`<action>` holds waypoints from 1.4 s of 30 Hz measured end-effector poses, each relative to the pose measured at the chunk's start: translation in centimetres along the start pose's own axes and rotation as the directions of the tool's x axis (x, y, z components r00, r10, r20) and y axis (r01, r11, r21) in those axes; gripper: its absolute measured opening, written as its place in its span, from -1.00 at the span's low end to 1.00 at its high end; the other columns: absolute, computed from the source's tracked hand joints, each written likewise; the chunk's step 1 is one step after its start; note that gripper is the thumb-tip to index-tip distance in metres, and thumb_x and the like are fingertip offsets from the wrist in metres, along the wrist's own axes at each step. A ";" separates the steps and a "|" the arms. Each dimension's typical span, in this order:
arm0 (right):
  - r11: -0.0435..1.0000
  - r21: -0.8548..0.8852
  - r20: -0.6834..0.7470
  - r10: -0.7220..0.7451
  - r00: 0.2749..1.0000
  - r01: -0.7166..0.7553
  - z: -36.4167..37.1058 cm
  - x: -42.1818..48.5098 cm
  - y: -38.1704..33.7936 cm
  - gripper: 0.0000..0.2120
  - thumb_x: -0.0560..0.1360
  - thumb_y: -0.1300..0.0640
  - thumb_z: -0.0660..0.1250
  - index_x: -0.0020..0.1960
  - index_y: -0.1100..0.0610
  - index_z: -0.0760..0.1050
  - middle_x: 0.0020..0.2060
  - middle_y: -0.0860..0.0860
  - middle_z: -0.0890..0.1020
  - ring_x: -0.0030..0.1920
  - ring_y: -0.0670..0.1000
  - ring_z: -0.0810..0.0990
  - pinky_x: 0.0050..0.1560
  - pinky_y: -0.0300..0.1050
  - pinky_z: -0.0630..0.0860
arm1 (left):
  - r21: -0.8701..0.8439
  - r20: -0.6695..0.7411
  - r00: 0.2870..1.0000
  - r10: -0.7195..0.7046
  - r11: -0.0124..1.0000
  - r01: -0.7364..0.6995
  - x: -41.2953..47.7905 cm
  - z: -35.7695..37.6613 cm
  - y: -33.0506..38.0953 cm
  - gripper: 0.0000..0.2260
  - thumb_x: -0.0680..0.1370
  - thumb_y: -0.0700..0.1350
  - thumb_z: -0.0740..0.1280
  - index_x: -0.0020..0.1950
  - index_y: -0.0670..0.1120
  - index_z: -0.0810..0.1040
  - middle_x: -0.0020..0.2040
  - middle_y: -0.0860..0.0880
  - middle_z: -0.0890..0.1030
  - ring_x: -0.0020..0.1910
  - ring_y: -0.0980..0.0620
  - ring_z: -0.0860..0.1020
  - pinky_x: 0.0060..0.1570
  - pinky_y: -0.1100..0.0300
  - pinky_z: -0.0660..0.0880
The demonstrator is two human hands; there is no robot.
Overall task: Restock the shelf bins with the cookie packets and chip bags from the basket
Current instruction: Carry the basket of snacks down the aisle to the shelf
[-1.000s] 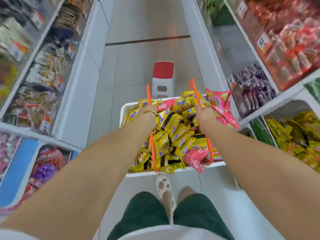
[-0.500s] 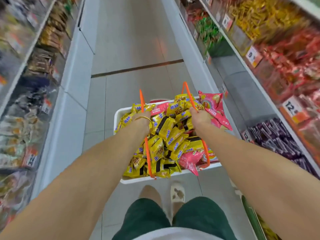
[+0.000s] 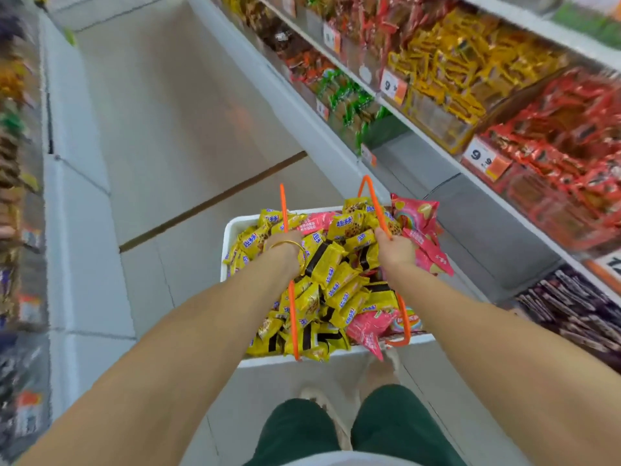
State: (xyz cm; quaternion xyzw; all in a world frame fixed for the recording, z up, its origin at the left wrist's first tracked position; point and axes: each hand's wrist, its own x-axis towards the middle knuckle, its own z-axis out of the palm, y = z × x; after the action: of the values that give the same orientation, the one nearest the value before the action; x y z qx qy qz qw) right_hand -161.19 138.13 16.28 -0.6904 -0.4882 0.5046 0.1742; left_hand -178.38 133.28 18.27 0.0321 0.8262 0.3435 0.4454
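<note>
A person held a white basket [image 3: 232, 232] above the floor of a shop aisle, left hand [image 3: 285, 237] clenched round the left orange handle [image 3: 283, 210] and right hand [image 3: 395, 250] gripping the right orange handle [image 3: 373, 200]. The basket was heaped with yellow cookie packets [image 3: 336, 265], with pink chip bags [image 3: 416, 213] along its right side. The stocked shelf bins [image 3: 437, 82] stood close on the right.
</note>
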 end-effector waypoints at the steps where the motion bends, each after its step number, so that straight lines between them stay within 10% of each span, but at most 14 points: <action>1: 1.000 0.023 -0.012 0.019 1.000 -0.019 0.2 1.3 -0.5 -0.63 0.60 -0.08 0.14 -0.27 0.12 0.36 -0.40 0.01 0.39 -0.37 0.05 0.39 -0.36 -0.10 0.32 | 0.017 0.027 1.000 -0.003 1.000 0.003 0.7 0.6 1.6 -0.61 0.61 -0.05 0.25 0.38 -0.20 0.39 0.00 -0.11 0.54 -0.19 -0.03 0.44 0.05 0.17 0.45; 7: 0.981 0.087 -0.052 0.178 0.983 -0.173 1.2 7.5 -1.3 -0.58 0.58 -0.20 0.08 0.04 0.15 0.43 -0.23 0.05 0.44 -0.22 0.08 0.42 -0.14 -0.04 0.32 | 0.142 0.079 0.992 0.096 0.984 -0.107 3.6 5.2 8.8 -0.69 0.56 -0.18 0.29 0.29 -0.24 0.48 -0.13 -0.22 0.56 -0.43 -0.01 0.30 -0.68 0.34 0.37; 10: 0.965 0.158 -0.081 0.225 0.971 -0.210 1.3 10.0 -1.8 -0.58 0.60 -0.15 0.08 0.09 0.20 0.46 -0.21 0.07 0.47 -0.18 0.08 0.45 -0.13 -0.07 0.32 | 0.234 0.130 0.977 0.171 0.952 -0.197 5.9 8.0 11.3 -0.79 0.54 -0.25 0.26 0.15 -0.26 0.50 -0.41 -0.08 0.33 -0.50 0.02 0.24 -0.57 0.24 0.18; 16: 0.927 0.235 -0.249 0.348 0.904 -0.292 2.3 12.4 -2.1 -0.52 0.63 -0.11 0.03 0.14 0.27 0.49 -0.09 0.15 0.54 0.00 0.19 0.54 -0.07 -0.02 0.40 | 0.455 0.300 0.938 0.174 0.838 -0.301 10.1 12.5 14.1 -0.73 0.54 -0.22 0.27 0.23 -0.24 0.45 -0.36 -0.07 0.37 -0.49 0.02 0.29 -0.52 0.24 0.22; 26: 0.785 0.491 -0.467 0.603 0.647 -0.377 6.8 12.3 -0.1 -0.57 0.62 -0.14 0.01 -0.05 0.19 0.43 -0.32 0.05 0.50 -0.22 0.15 0.52 -0.20 0.01 0.42 | 0.552 0.571 0.817 0.085 0.697 -0.458 15.7 16.2 13.7 -0.48 0.55 -0.11 0.28 0.50 -0.11 0.26 0.28 -0.25 0.50 -0.23 -0.08 0.56 -0.30 0.09 0.49; 32: 0.758 0.549 -0.462 0.627 0.627 -0.353 6.9 13.6 1.9 -0.63 0.63 -0.09 0.04 -0.04 0.21 0.41 -0.41 0.00 0.44 -0.35 0.05 0.44 -0.37 -0.08 0.30 | 0.591 0.589 0.804 0.083 0.634 -0.499 17.8 19.1 13.0 -0.71 0.56 -0.11 0.26 0.25 -0.17 0.47 -0.33 -0.06 0.43 -0.47 0.03 0.31 -0.48 0.22 0.24; 39: 0.746 0.559 -0.507 0.652 0.564 -0.361 9.1 17.1 3.7 -0.60 0.62 -0.09 0.06 -0.34 0.04 0.24 -0.49 -0.02 0.36 -0.50 0.00 0.32 -0.45 -0.12 0.23 | 0.597 0.636 0.772 0.002 0.632 -0.493 23.1 21.4 11.0 -0.58 0.54 -0.13 0.25 0.35 -0.29 0.35 -0.15 -0.38 0.49 -0.48 0.02 0.22 -0.50 0.27 0.17; 42: 0.716 0.587 -0.511 0.690 0.512 -0.378 10.3 18.6 5.0 -0.61 0.61 -0.10 0.09 -0.29 0.11 0.31 -0.45 0.00 0.40 -0.44 0.05 0.37 -0.41 -0.11 0.26 | 0.587 0.645 0.764 -0.032 0.660 -0.468 25.3 22.5 9.9 -0.92 0.52 -0.21 0.27 -0.01 -0.15 0.43 -0.38 -0.08 0.30 -0.46 0.02 0.20 -0.44 0.22 0.15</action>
State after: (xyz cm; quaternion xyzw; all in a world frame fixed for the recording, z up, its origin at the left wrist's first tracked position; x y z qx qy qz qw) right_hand -167.36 149.04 -1.65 -0.8934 -0.0243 0.3197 0.3147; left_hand -179.01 162.03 -2.12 0.4172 0.6934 0.0159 0.5873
